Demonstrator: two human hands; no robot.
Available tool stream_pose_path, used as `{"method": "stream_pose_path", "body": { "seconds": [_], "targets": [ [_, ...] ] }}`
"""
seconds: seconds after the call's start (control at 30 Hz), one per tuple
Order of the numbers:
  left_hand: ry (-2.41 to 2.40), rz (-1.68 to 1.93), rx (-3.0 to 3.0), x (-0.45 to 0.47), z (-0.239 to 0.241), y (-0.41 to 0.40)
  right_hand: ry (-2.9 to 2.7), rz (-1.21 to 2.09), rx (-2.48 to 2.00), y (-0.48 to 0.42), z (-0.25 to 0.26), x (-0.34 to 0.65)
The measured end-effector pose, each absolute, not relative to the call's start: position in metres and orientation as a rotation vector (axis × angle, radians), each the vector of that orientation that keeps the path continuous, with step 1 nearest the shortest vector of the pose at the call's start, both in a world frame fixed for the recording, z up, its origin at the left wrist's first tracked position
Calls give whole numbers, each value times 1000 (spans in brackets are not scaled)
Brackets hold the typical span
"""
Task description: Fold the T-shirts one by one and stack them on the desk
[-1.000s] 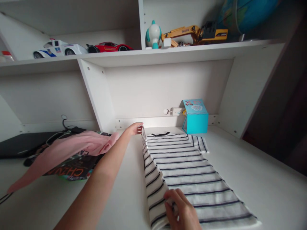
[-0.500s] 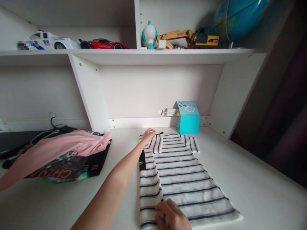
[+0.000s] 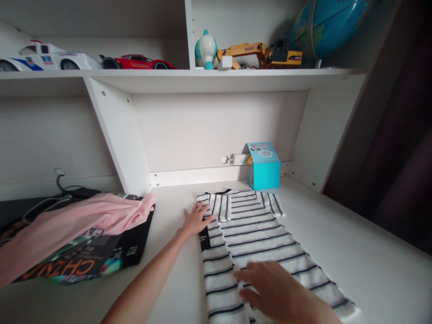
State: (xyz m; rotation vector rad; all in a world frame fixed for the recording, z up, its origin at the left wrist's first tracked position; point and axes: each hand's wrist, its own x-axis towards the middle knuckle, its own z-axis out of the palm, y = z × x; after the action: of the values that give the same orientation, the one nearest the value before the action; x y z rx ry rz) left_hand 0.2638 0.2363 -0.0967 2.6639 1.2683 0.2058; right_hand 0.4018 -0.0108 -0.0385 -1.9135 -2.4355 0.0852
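A white T-shirt with dark stripes (image 3: 259,238) lies flat on the desk, its left side folded inward with that sleeve laid over the body. My left hand (image 3: 196,219) rests with fingers spread at the shirt's upper left edge, just above a black label patch (image 3: 204,238). Over the lower part of the shirt, near the folded edge, is my right hand (image 3: 270,285), fingers apart and slightly blurred, holding nothing. Whether its fingertips touch the cloth I cannot tell.
Left on the desk (image 3: 172,256) lies a pile with a pink garment (image 3: 101,211) over a dark printed one (image 3: 87,265). A blue desk calendar (image 3: 266,174) stands behind the shirt by a power strip (image 3: 239,159). Toy cars, an excavator (image 3: 280,54) and a globe (image 3: 327,29) sit on the shelf above.
My left hand has drawn back from the sleeve and spread on the shirt's left edge. My right hand has let go of the lower hem, moving up and right with its fingers opened.
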Motion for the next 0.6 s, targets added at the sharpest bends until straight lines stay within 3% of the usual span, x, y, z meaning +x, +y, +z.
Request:
{"method": "stream_pose_path", "body": {
  "seconds": [0.1, 0.27, 0.6],
  "targets": [
    [1300, 202, 2692, 267, -97, 237, -2251, 158, -1951, 48, -16, 406],
    [1338, 193, 2709, 266, -101, 238, -2131, 152, -2054, 142, -51, 415],
    [1303, 231, 2703, 267, -97, 238, -2127, 109, -1926, 221, -54, 397]
  ]
}}
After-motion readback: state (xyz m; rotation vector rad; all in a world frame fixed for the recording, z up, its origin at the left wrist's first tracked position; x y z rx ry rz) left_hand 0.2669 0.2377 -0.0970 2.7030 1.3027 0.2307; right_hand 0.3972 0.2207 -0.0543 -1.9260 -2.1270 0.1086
